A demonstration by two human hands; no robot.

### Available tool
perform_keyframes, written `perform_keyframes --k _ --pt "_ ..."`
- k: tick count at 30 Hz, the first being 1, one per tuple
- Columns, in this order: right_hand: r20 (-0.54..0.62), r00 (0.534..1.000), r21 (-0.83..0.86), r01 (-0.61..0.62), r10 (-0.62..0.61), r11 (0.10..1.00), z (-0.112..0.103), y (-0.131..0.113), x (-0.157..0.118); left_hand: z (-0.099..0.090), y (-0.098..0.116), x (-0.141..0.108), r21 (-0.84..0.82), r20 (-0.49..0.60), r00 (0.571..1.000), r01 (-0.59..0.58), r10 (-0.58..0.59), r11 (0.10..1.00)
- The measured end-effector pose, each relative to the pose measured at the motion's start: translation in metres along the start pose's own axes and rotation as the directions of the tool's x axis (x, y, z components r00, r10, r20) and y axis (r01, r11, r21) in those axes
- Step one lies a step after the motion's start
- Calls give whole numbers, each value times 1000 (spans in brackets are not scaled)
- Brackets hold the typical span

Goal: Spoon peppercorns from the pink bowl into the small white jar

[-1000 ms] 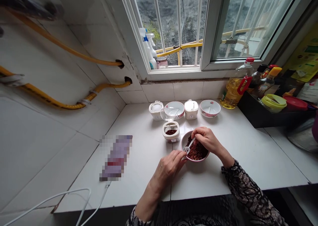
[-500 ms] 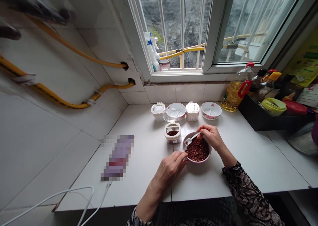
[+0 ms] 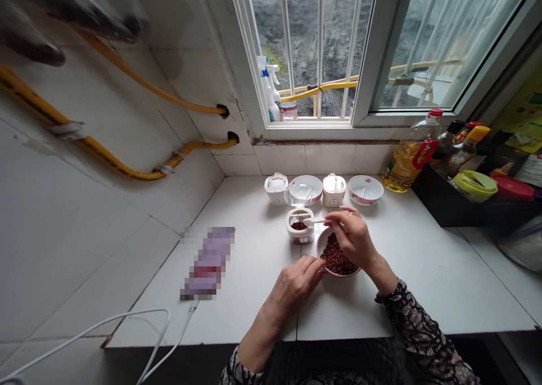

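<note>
My right hand [image 3: 352, 235] pinches the handle of a small white spoon [image 3: 315, 222]. The spoon's head is over the opening of a seasoning jar [image 3: 299, 237], whose clear lid stands raised at the back. Dark red peppercorn-like bits [image 3: 298, 226] show inside the jar. Just right of it sits a bowl [image 3: 320, 248] with a pink rim, holding a heap of the same dark red bits [image 3: 337, 257]; my right hand hides part of it. My left hand [image 3: 296, 280] grips the bowl's near left rim between fingers and thumb.
Two lidded white jars [image 3: 276, 191] and two white bowls [image 3: 366, 190] line the back. An oil bottle [image 3: 402, 165] stands at right beside a dark rack [image 3: 436, 201] of bottles and tubs. A blurred purple object [image 3: 209, 263] with a white cable [image 3: 180, 337] lies left.
My right hand has moved the spoon from above the bowl leftward to the jar's opening. My left hand stays on the bowl's rim. The view has shifted slightly.
</note>
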State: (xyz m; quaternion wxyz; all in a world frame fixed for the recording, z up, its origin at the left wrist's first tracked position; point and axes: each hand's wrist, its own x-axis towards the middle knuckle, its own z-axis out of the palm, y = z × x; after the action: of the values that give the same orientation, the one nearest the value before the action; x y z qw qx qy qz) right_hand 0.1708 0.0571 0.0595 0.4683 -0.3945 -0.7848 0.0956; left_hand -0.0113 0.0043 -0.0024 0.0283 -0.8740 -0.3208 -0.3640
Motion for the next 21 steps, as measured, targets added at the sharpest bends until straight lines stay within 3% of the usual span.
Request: perform_keyframes --k 3,7,13,21 --pt "-50 995 -44 -83 81 996 -13 9 -5 -1 0 1 -9 -2 1000 -5 5 1000" --pt "98 994 -125 -37 50 991 -17 21 -12 -2 0 1 -4 6 1000 -3 3 1000" --pt "276 960 -184 2 49 983 -6 25 -17 -2 -1 1 -7 -9 1000 -16 16 1000" --pt "197 956 -78 -207 219 975 -8 24 -16 -2 -2 2 -2 19 1000 -5 5 1000"
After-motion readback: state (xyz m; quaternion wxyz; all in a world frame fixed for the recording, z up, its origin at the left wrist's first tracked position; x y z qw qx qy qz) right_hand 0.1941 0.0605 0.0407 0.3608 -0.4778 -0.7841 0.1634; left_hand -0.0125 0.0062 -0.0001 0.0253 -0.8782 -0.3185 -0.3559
